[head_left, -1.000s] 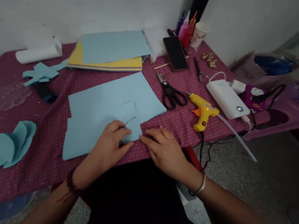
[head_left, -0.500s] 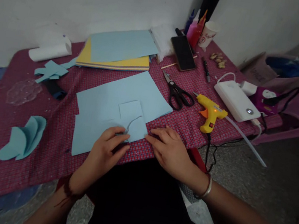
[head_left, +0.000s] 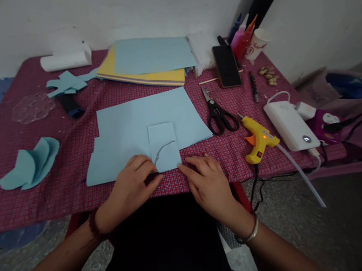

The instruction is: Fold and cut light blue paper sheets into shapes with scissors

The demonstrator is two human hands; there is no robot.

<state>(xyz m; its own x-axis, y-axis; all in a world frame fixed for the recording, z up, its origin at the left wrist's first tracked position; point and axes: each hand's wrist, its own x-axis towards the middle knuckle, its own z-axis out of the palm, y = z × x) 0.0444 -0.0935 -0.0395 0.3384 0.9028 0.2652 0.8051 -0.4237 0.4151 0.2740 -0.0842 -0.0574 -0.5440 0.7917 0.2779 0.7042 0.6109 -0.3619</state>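
The left hand (head_left: pixel 133 185) rests at the near edge of the table (head_left: pixel 60 200), which is covered in a red checked cloth. Its fingers are curled inward, with the tips pressing on the near edge of a small light-blue paper piece (head_left: pixel 164 147). Something dark shows under the fingertips, but I cannot tell whether the hand is pinching anything. The right hand (head_left: pixel 210 186) lies loosely open and palm down just beside it. Its fingers are stretched leftward, touch the near right corner of the same piece, and grip nothing.

The small piece bears 1 curved line and lies flat on a large light-blue sheet (head_left: pixel 134 122), close to the table's near edge. To the left, well apart, sits a fan of rounded light-blue cutouts (head_left: pixel 30 166).

Beyond the right hand, a yellow glue gun (head_left: pixel 259 140) stands with its orange light showing. Black-handled scissors (head_left: pixel 221 115) lie to its left and a white power bank (head_left: pixel 291 126) to its right.

Further back there are light-blue scraps (head_left: pixel 66 82), a white paper roll (head_left: pixel 66 60) and a stack of coloured sheets (head_left: pixel 148 62) topped with light blue. A dark phone (head_left: pixel 226 65) lies beside a black marker (head_left: pixel 254 87).

At the far corner, against the wall, stand 3 glue bottles (head_left: pixel 242 36) and a paper cup (head_left: pixel 258 44).
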